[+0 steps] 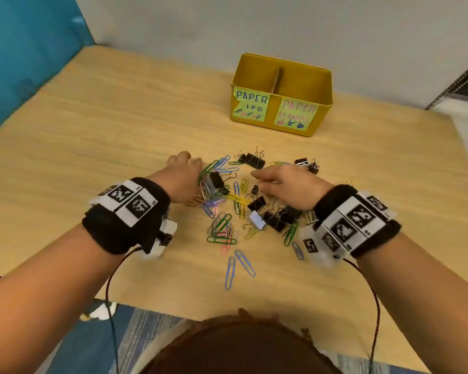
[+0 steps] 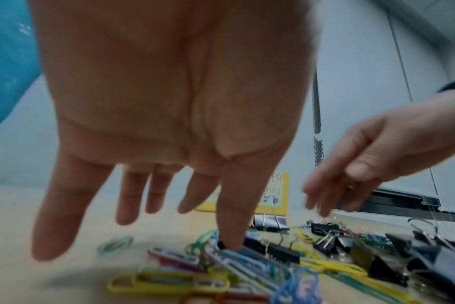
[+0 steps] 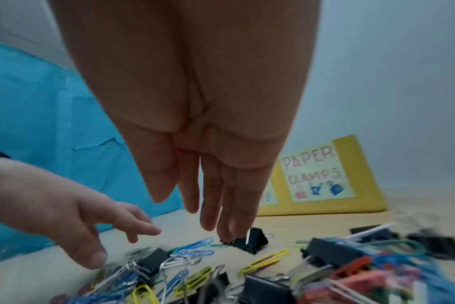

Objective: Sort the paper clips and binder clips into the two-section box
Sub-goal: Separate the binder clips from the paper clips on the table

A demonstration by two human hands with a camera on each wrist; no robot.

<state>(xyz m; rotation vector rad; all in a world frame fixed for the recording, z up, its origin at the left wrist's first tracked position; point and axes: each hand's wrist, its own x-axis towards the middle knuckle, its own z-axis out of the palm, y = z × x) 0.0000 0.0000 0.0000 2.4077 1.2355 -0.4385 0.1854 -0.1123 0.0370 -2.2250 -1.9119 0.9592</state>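
Note:
A yellow two-section box (image 1: pixel 322 85) stands at the back of the table, labelled "PAPER CLIPS" on its left half and "PAPER CLAMPS" (image 3: pixel 316 174) on its right half. Coloured paper clips (image 1: pixel 222 229) and black binder clips (image 1: pixel 272 218) lie mixed in a pile in front of it. My left hand (image 1: pixel 185 171) hovers over the pile's left edge with fingers spread; one fingertip (image 2: pixel 229 242) touches the paper clips (image 2: pixel 247 261). My right hand (image 1: pixel 270 179) is held over the pile's right side, fingers straight and together, tips just above a black binder clip (image 3: pixel 252 240). Neither hand holds anything.
The wooden table (image 1: pixel 92 130) meets a grey wall behind the box, with a blue panel (image 1: pixel 25 49) at the left. Two blue paper clips (image 1: pixel 238 265) lie apart, nearer me. More binder clips (image 1: pixel 307 164) sit at the pile's far right.

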